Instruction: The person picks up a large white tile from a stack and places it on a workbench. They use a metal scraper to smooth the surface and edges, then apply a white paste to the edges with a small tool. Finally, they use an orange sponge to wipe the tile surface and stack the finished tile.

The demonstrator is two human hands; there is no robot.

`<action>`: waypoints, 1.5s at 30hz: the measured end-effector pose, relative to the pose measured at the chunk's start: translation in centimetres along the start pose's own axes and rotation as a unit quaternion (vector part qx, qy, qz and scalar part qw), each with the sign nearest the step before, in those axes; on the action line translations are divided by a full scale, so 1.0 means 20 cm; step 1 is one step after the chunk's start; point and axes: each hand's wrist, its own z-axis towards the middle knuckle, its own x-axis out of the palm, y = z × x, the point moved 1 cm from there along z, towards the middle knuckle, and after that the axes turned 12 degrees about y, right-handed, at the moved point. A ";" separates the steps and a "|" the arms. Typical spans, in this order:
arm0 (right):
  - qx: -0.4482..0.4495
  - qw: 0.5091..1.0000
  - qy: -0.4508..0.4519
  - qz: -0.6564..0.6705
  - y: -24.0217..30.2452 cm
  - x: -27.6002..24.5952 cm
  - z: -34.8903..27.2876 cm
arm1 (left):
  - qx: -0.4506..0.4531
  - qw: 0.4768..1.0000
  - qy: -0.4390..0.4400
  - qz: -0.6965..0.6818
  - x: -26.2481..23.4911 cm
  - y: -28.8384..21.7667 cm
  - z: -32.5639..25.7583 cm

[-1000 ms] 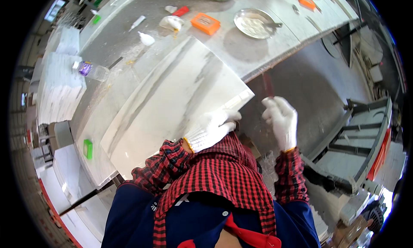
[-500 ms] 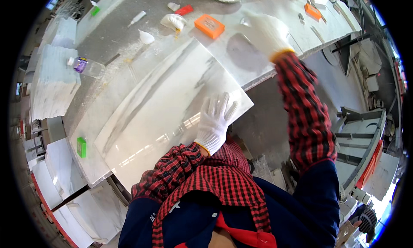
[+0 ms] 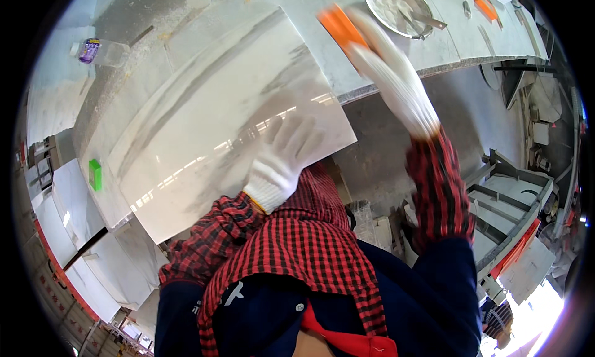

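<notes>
A polished white marble slab with grey veins (image 3: 204, 109) lies on the worktable, its near edge close to my apron. My left hand (image 3: 276, 171), in a white knit glove, is at the slab's near edge, with its blurred fingers spread over the glossy face. In my gloved right hand (image 3: 396, 78) is an orange rectangular hand-sanding block (image 3: 339, 30), held between thumb and fingers beyond the slab's right corner. Its underside is hidden. Just right of that hand stands a metal bowl of white powder (image 3: 396, 7), with a flat-bladed scraper (image 3: 431, 21) resting in it.
A clear bottle with a purple label (image 3: 102, 52) lies at the far left, by stacked pale slabs (image 3: 56, 103). A small green block (image 3: 95, 174) sits near the table's left edge. Another orange block (image 3: 485, 7) is at the far right. A metal frame cart (image 3: 511, 202) stands on the right.
My right hand has closed on the orange block, which lay on the table before. My left hand has shifted left and nearer to me along the slab. The whole view has shifted.
</notes>
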 end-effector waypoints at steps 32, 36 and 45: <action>0.273 0.923 -0.052 0.267 -0.26 0.29 -0.74 | 0.033 0.980 -0.187 -0.061 -0.25 0.36 0.75; 0.258 0.917 -0.083 0.294 -0.31 0.34 -0.59 | 0.034 0.981 -0.188 -0.044 -0.26 0.38 0.76; 0.240 0.898 -0.085 0.358 -0.38 0.36 -0.62 | 0.047 0.980 -0.183 -0.067 -0.26 0.38 0.75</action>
